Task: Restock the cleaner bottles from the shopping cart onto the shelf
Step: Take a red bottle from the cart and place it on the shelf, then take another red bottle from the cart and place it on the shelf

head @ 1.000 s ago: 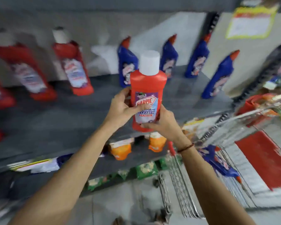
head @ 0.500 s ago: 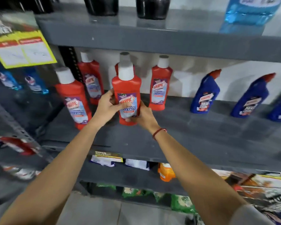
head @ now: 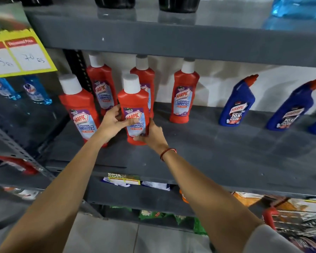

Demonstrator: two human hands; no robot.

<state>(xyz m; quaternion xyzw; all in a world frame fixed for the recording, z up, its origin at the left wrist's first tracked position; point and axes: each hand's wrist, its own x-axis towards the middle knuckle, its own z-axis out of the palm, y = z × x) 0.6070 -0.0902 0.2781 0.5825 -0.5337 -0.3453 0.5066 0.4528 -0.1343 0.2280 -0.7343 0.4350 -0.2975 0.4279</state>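
Both arms reach forward over the shelf [head: 217,152] edge. Held bottle [head: 135,110]: red Harpic bathroom cleaner, white cap, purple-blue label facing out, upright, base at or just above the shelf board, near its front left. Half a second back it was higher and clear of the board; now lowered in among the other red bottles [head: 78,110]. Left hand [head: 113,123] wraps its left side, thumb across the label; right hand [head: 151,132] cups the lower right side, red thread at the wrist. Blue bottles [head: 237,105] stand further right, well apart.
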